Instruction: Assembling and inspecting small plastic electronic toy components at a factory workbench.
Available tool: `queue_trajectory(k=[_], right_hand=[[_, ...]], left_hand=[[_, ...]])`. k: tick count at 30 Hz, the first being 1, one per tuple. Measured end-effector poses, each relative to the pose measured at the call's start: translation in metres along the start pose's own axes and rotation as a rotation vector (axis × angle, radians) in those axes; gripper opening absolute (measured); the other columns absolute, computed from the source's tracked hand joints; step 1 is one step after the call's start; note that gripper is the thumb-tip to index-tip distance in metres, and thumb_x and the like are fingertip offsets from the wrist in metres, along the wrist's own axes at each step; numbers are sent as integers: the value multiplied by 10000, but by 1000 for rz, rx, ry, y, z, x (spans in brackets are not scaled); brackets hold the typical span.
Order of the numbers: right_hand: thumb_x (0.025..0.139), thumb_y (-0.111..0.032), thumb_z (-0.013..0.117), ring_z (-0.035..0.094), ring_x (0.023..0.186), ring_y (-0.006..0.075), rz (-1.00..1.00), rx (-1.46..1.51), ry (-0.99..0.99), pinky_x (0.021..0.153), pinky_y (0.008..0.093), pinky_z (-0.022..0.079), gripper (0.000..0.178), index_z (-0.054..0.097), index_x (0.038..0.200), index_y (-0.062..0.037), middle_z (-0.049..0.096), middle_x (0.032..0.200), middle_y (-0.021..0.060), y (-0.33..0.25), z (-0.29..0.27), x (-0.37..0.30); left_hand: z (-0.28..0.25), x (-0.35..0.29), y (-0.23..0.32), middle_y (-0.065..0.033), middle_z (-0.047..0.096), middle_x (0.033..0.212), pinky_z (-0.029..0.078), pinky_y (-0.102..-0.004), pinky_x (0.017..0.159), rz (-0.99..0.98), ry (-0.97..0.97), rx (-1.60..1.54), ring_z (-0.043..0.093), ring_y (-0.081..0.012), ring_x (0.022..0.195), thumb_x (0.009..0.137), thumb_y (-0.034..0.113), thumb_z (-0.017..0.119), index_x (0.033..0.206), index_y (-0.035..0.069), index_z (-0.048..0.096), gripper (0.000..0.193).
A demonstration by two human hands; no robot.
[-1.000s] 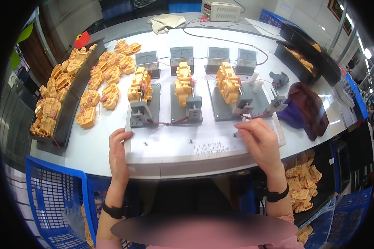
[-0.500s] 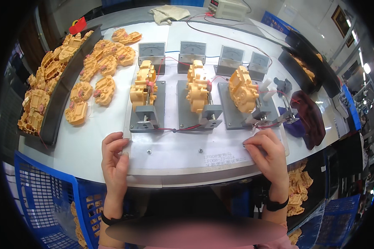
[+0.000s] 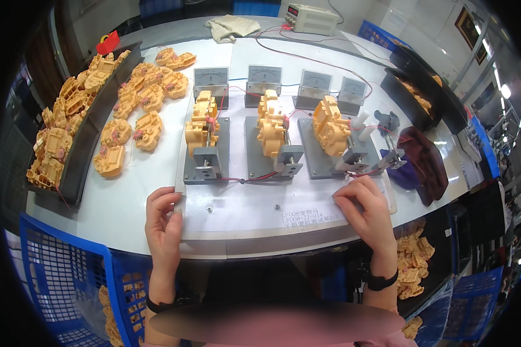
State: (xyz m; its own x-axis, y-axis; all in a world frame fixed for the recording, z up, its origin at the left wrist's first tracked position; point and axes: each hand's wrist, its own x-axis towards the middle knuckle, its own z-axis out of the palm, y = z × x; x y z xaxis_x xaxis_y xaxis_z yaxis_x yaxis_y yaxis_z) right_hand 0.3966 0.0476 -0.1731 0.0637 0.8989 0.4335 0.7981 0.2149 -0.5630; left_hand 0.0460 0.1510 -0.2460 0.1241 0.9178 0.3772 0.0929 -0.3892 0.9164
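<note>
My left hand rests on the front left corner of a grey base plate, fingers curled over its edge. My right hand lies on the plate's right end, fingers bent, next to a red wire. Three grey fixtures stand on the plate, each carrying a yellow plastic housing: left, middle, right. Small grey clamps sit at the front of the fixtures. Neither hand holds a loose part.
Several analog meters stand behind the fixtures. Loose yellow housings lie at the left, more in a dark tray. A dark red cloth is at the right, a power supply at the back, blue crates below.
My head has tilted down and nearer, so the bench looks larger. My right hand has drawn back from the rightmost clamp to the plate's front edge. The left hand stays at the left corner.
</note>
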Motion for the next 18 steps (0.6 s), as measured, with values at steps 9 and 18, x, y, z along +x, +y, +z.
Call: queue_trajectory(k=[9, 18], right_hand=[[853, -32, 711, 593, 874, 302, 0, 2, 34, 797, 374, 480, 79, 658, 903, 0, 608, 888, 113, 0, 3, -1], [866, -35, 695, 590, 869, 302, 20, -7, 46, 767, 365, 480, 75, 651, 907, 10, 607, 897, 117, -2, 5, 0]], left_hand=[[1, 2, -4, -107, 535, 1304, 396, -277, 944, 26, 0, 31, 506, -157, 1114, 906, 127, 559, 1185, 25, 624, 303], [0, 1, 3, -102, 541, 1301, 406, -271, 925, 16, 13, 64, 518, -152, 1115, 910, 115, 557, 1187, 34, 631, 298]])
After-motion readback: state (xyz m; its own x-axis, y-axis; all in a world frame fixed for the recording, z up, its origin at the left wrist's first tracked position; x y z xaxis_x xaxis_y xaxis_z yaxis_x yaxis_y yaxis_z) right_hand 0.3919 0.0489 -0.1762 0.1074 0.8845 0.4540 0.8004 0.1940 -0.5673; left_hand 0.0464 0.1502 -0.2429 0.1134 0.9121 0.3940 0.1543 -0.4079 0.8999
